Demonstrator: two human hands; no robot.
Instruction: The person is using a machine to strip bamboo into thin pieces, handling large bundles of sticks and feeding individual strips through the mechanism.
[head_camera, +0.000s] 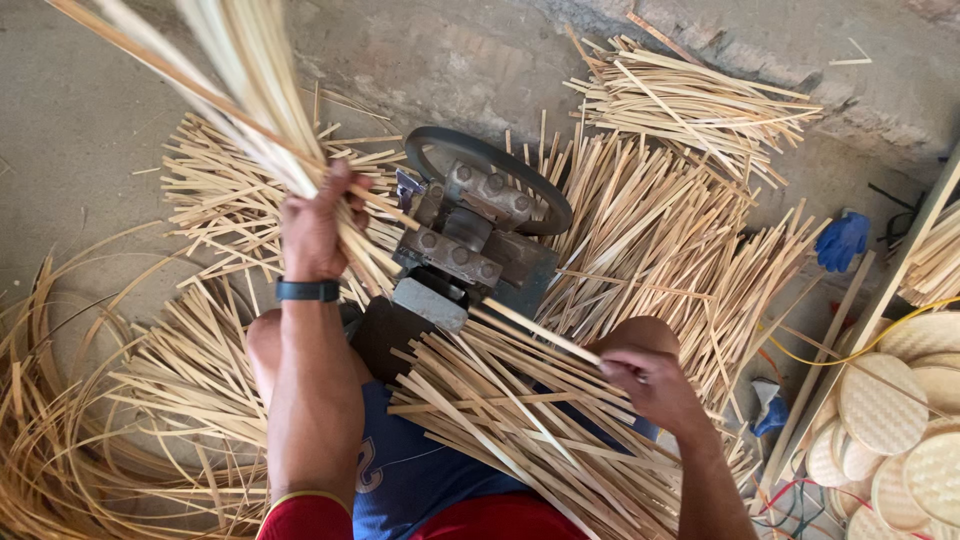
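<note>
**Bamboo strips at the splitting machine**

Around me the floor (90, 110) is covered with heaps of cut bamboo strips (660, 230), and long curled shavings (60, 440) pile up at my left. Between my knees sits the dark metal machine (470, 240) with its belt loop at the back. A loose stack of strips (500, 420) lies across my lap over my blue shorts (410, 470). At my right, round woven discs (885, 405) rest beside a wooden frame, with a blue glove (842, 240) beyond. My left hand (315, 225) is closed tight around a long bundle of strips (250, 80), held slanting up just beside the machine. My right hand (650, 385) pinches a single strip (545, 333) pointing toward the machine.
</note>
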